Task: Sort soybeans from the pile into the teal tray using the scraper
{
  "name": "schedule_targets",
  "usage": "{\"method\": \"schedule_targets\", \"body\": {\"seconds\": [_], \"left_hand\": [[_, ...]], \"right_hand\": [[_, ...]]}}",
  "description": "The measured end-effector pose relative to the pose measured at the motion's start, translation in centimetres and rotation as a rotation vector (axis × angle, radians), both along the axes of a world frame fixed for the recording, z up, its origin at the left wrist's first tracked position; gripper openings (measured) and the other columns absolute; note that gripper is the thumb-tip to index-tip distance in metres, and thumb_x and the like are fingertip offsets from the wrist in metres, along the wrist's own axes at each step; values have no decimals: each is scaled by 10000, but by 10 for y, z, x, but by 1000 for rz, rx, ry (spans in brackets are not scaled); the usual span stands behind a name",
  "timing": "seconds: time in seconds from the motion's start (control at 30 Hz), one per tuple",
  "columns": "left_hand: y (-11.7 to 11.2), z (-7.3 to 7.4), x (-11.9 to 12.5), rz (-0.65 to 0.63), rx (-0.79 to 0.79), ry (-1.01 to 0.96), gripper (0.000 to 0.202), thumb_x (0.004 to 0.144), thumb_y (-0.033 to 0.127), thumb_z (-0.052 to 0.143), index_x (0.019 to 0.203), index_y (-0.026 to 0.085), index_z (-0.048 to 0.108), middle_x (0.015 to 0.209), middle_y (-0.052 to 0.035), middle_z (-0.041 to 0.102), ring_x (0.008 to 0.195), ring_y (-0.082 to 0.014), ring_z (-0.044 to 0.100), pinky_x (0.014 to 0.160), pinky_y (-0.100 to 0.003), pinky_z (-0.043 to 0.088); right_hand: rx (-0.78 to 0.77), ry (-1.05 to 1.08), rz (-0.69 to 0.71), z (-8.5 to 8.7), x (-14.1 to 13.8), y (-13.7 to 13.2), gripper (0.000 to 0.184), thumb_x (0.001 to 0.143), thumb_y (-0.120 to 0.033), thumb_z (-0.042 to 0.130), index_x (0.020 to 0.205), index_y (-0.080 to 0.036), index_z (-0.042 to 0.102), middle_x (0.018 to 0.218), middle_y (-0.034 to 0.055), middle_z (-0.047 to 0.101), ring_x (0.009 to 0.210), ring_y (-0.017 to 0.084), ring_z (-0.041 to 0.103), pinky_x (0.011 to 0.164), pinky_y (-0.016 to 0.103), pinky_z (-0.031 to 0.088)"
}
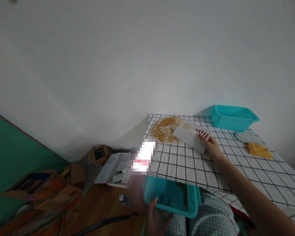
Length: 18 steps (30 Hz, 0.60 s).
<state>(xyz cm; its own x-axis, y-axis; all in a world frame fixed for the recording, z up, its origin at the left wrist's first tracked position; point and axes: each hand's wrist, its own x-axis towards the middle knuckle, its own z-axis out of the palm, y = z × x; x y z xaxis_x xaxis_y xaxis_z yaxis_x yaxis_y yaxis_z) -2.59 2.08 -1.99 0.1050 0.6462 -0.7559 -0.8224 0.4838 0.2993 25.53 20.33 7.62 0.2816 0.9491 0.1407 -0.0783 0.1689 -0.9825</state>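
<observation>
My right hand [211,146] reaches across the checked tablecloth [236,164] and grips the right end of a white slotted tray [193,134]. The tray lies tilted beside a heap of yellow beans [166,129] at the table's far left corner, and some slots hold beans. My left hand [156,218] is low at the table's near edge, fingers closed on the rim of a teal plastic tray [172,196] held over my lap.
A teal basin [232,117] stands at the table's far side by the white wall. An orange cloth [258,149] and a clear bag lie at the right. Boxes, papers and a bottle [124,199] clutter the wooden floor at left.
</observation>
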Motion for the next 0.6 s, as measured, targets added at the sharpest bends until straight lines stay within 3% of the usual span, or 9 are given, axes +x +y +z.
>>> {"method": "schedule_targets", "body": {"seconds": [0.3, 0.6], "left_hand": [[0, 8, 3, -10, 7, 55, 436, 694, 349, 620, 1095, 253, 474, 1040, -86, 649, 872, -268, 639, 713, -404, 499], [0, 3, 3, 6, -4, 63, 444, 702, 345, 618, 1114, 271, 469, 1006, -78, 665, 889, -288, 646, 700, -419, 514]], "right_hand": [[-11, -58, 20, -3, 0, 1, 375, 727, -480, 659, 995, -219, 688, 923, 43, 715, 797, 222, 653, 644, 302, 495], [-8, -23, 34, 0, 1, -1, 365, 731, -464, 662, 1003, -221, 679, 974, 39, 709, 846, 220, 652, 695, 302, 499]]}}
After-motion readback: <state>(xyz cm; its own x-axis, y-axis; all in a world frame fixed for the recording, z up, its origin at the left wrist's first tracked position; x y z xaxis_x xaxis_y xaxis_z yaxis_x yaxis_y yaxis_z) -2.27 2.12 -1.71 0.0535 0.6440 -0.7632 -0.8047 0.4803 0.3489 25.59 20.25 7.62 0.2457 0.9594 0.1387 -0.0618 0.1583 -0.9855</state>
